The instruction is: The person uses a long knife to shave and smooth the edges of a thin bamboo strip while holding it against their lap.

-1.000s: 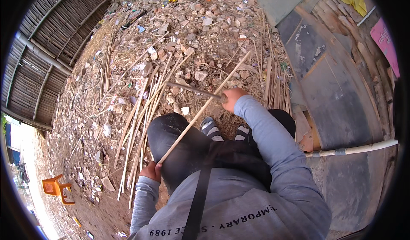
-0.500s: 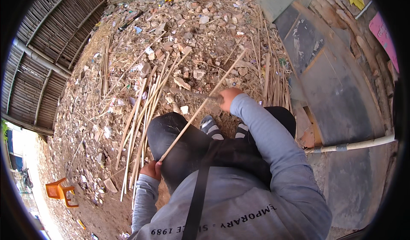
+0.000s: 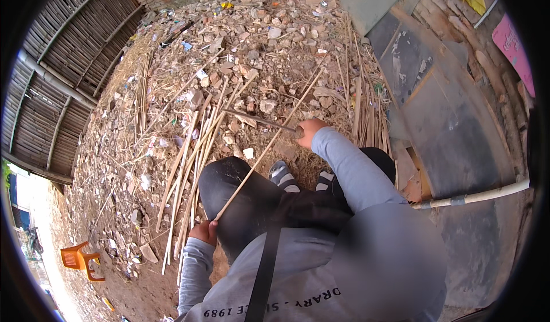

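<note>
Slanting over the left thigh [image 3: 226, 179], a long, pale strip [image 3: 264, 151], apparently bamboo, has its near end in the left hand [image 3: 204, 232] and its far end over the rubble-strewn ground [image 3: 132, 282]. It looks light, springy and dry rather than slippery, and liable to split along the grain; its edges may be sharp. Pinching the near end seems a sound hold. The left fingers close on that end; the right hand's [image 3: 309, 133] fingers wrap the near end of a slim dark blade [image 3: 252, 118], which crosses the strip, though I cannot tell whether they touch. Beyond the thigh's outer edge lie loose strips [image 3: 185, 179]; an orange chair [image 3: 73, 258] stands near the ground's left edge.
</note>
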`<state>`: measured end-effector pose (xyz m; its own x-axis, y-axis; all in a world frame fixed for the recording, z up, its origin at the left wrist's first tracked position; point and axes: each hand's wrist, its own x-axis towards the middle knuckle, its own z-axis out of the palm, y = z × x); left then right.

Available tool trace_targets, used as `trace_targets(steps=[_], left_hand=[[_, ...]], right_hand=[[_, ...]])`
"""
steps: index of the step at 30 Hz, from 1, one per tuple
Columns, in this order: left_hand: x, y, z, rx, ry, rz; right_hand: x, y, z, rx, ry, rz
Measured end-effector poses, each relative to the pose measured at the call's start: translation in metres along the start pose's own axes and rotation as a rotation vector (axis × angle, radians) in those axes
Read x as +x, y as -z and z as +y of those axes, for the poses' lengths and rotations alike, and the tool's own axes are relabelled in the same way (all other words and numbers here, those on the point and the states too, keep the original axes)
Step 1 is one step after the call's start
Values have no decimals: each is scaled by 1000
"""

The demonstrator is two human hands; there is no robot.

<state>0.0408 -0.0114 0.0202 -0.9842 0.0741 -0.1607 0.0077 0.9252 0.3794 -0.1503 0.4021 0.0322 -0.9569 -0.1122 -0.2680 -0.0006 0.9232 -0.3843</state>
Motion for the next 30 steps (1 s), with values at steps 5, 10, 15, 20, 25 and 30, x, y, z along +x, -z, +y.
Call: trace_targets(steps=[5,10,15,20,25,30], left_hand=[[-6,-1,-4,0,5,-12],[-1,-1,-2,-7,2,10],[-7,-11,-16,-13,32,43],[-5,-7,-4,-14,14,23],[-3,4,-1,-32,14,-18],[-4,-2,-1,-37,-20,24]], right_hand=[[-22,13,-29,-71,82,-6],[6,7,9,53,-134,127],[-27,21,-41,-60,101,7],[2,2,8,-80,48,23],[2,19,1,62,-78,67],[-35,32,-39,-139,162,-156]])
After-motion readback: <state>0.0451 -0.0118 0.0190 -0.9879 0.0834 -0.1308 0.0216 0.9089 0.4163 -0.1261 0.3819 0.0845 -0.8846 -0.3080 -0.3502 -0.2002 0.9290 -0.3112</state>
